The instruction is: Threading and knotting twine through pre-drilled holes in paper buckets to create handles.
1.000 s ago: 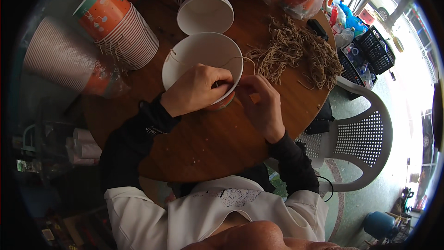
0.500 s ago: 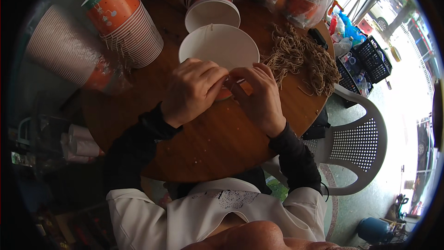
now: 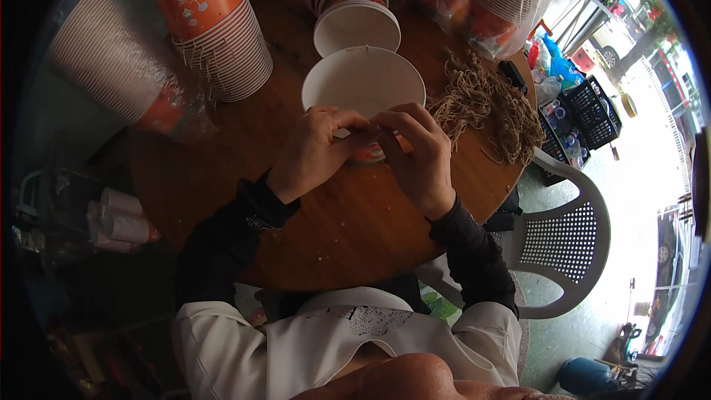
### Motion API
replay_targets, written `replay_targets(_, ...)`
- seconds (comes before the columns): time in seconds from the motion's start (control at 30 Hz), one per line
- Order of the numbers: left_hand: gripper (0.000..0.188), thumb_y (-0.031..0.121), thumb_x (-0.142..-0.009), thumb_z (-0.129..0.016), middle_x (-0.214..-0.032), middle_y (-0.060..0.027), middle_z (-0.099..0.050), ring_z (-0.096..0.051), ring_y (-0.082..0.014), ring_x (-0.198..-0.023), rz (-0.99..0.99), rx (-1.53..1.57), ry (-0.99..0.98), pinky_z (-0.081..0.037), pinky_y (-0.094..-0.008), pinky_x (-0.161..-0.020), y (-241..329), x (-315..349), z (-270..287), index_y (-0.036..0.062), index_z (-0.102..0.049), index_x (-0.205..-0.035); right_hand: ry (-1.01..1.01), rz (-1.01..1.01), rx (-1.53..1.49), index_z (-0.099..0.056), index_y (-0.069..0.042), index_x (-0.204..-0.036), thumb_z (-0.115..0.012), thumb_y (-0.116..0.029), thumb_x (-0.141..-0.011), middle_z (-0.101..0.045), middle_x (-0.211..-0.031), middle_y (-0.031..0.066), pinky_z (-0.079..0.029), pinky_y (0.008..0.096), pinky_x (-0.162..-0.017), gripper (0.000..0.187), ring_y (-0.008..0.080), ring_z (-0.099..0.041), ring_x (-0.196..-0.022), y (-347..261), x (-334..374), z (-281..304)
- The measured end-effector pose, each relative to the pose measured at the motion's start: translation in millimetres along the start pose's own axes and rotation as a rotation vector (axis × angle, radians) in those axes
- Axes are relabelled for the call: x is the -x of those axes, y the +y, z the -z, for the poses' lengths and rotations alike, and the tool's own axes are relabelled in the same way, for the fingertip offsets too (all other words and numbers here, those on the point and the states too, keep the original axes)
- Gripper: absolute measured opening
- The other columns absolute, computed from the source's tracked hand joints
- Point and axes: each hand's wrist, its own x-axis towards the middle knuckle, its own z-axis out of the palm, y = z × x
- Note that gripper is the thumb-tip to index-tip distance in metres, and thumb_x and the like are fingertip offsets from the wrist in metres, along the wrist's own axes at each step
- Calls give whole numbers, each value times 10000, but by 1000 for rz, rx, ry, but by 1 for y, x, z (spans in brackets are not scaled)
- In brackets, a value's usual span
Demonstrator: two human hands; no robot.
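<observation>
A paper bucket (image 3: 363,81), white inside with orange on its outer wall, lies tipped on the round table with its mouth up toward the far side. A short bit of string shows at its far rim. My left hand (image 3: 320,148) is closed in a pinch at the bucket's near rim. Facing it, my right hand (image 3: 421,155) pinches too, the fingertips of both meeting there. Whatever lies between those fingertips is too small and covered to make out. To the right of my right hand is a heap of tan twine (image 3: 492,111).
More paper buckets (image 3: 357,30) lie in a row behind. Left stands an orange bucket stack (image 3: 226,52) with strings hanging, beside a plastic-wrapped stack (image 3: 111,52). Another wrapped stack (image 3: 511,0) is far right. A plastic chair (image 3: 559,241) and black crate (image 3: 592,111) flank the wooden table (image 3: 333,230).
The whole view has shifted slightly. My left hand has turned, its fingers reaching straighter toward my right hand's fingertips. Both hands stay at the bucket's near rim.
</observation>
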Motion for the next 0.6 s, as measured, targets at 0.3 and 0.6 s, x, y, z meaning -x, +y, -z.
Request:
replay_targets(0.3, 151, 137, -904, -665, -883, -76, -718, -686, -133, -836, 301, 310, -47, -538, -263, -738, -3, -3, 5, 17, -701, -989, -67, 331, 175, -609, -62, -1090, -690, -21, -805, -611, -1101, 109, -536, 397, -756, 299, 319, -640, -928, 2, -13, 20)
replay_targets(0.6, 174, 146, -904, -673, -940, -63, -719, -657, -111, -899, 270, 531, -251, -523, -271, -809, 1, -7, 8, 10, -713, -1004, -308, 38, -7, -602, -26, -998, -667, -11, -830, -658, -1014, 118, -549, 362, -724, 181, 299, -680, -893, 7, -44, 26)
